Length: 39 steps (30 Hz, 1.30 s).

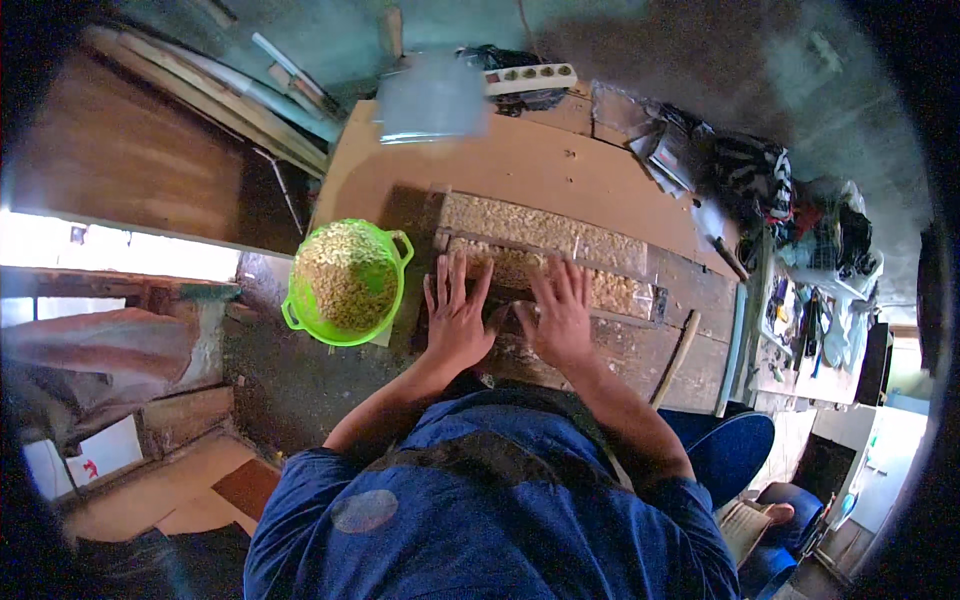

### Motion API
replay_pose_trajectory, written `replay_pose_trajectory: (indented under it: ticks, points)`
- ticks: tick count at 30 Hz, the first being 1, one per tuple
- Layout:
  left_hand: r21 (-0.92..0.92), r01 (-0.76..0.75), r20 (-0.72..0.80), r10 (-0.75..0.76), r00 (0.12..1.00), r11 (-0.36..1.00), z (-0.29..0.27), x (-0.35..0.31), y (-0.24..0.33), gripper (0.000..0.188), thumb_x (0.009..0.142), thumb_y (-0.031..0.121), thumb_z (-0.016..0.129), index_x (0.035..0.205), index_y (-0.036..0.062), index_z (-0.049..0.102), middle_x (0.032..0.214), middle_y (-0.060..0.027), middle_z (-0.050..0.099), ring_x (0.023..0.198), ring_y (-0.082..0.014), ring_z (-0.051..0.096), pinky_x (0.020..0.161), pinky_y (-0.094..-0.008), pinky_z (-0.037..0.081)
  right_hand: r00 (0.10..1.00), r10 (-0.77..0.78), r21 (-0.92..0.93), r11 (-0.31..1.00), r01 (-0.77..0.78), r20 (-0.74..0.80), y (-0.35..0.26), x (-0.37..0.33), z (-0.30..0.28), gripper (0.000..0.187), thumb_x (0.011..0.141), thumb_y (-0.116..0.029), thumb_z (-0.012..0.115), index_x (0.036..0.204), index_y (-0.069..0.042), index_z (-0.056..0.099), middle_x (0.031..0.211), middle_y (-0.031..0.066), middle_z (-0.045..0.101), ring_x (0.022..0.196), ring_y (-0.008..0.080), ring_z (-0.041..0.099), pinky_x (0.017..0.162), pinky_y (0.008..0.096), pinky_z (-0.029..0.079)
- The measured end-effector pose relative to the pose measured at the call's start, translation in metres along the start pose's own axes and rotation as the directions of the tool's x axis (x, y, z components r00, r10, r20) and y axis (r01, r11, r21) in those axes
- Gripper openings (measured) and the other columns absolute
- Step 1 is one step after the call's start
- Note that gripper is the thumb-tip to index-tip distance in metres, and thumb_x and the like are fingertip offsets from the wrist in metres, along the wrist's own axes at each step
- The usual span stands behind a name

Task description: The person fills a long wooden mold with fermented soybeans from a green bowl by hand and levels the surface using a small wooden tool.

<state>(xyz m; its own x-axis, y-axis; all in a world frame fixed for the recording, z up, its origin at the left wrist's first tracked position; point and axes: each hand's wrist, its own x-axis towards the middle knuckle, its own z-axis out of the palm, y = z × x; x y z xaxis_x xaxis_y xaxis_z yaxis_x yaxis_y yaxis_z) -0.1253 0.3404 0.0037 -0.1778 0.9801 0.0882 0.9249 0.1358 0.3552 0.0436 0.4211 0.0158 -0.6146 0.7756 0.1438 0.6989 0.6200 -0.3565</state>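
My left hand (458,322) lies with fingers spread on the near one of two long rows of pale, bean-like pieces. My right hand (562,325) rests on the same row a little to the right, fingers stretched out. Between my palms and this near row (622,292) the surface is hidden. Parallel to it, just beyond, runs the far row (540,226), flat and full; narrow strips edge both, and clear plastic glints at their right ends. Left of my hands stands a bright green colander (307,292) with two handles, heaped with similar pale pieces (345,255).
A stack of clear plastic sheets or bags (430,100) lies at the worktable's (540,160) far edge, beside a white power strip (530,77). To the right are a wooden stick (680,352), a blue-grey pipe (732,345) and a blue round seat (735,450).
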Motion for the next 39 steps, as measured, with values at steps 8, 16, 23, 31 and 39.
replay_pose_trajectory:
  ticks: [8,16,23,31,39]
  points:
    - [-0.13,-0.006,-0.034,0.002,0.999,0.992,-0.002,-0.021,-0.018,0.071,0.086,0.036,0.061,0.145,0.0029,0.04,0.153,-0.031,0.021,0.144,-0.0505,0.015,0.114,-0.0632,0.015,0.966,-0.224,0.074,0.974,0.216,0.128,-0.055,0.07,0.033,0.054,0.095,-0.049,0.051,0.141,-0.02,0.051,0.153,0.0199,0.031,0.143,0.0422,0.023,0.116,0.0632,0.013]
    - [-0.052,0.011,0.027,-0.009,1.0,0.999,-0.004,-0.02,-0.027,0.075,0.087,0.042,0.059,0.145,-0.0002,0.039,0.153,-0.0278,0.024,0.144,-0.0489,0.016,0.115,-0.0624,0.014,0.985,-0.158,0.049,0.987,0.155,0.073,-0.041,0.069,0.041,0.053,0.094,-0.048,0.053,0.136,-0.016,0.054,0.152,0.0194,0.033,0.141,0.0414,0.027,0.116,0.0609,0.015]
    - [-0.067,-0.02,0.03,0.022,0.999,0.998,-0.004,-0.01,-0.031,0.076,0.088,0.044,0.059,0.145,-0.0011,0.037,0.154,-0.0278,0.023,0.145,-0.047,0.014,0.116,-0.0626,0.012,0.997,-0.075,-0.023,0.997,0.074,-0.027,-0.031,0.078,0.044,0.052,0.093,-0.04,0.056,0.133,-0.006,0.053,0.149,0.0215,0.037,0.138,0.0418,0.032,0.115,0.0575,0.021]
    - [-0.042,-0.008,0.013,0.009,1.0,0.999,0.0,-0.001,-0.032,0.071,0.09,0.04,0.058,0.147,0.0047,0.037,0.154,-0.0255,0.026,0.145,-0.0462,0.017,0.115,-0.0618,0.015,0.999,-0.024,-0.012,1.0,0.024,0.031,-0.032,0.087,0.042,0.05,0.092,-0.038,0.056,0.127,-0.002,0.053,0.132,0.0222,0.051,0.131,0.0397,0.04,0.113,0.0559,0.026]
    - [-0.185,-0.016,-0.023,0.012,1.0,0.983,0.008,-0.001,-0.036,0.074,0.091,0.04,0.058,0.15,0.0052,0.032,0.157,-0.0251,0.022,0.145,-0.0482,0.015,0.113,-0.0631,0.021,1.0,0.02,0.072,0.997,-0.021,0.015,-0.044,0.091,0.032,0.039,0.089,-0.021,0.06,0.125,-0.008,0.055,0.115,0.019,0.062,0.113,0.0364,0.055,0.099,0.0514,0.037]
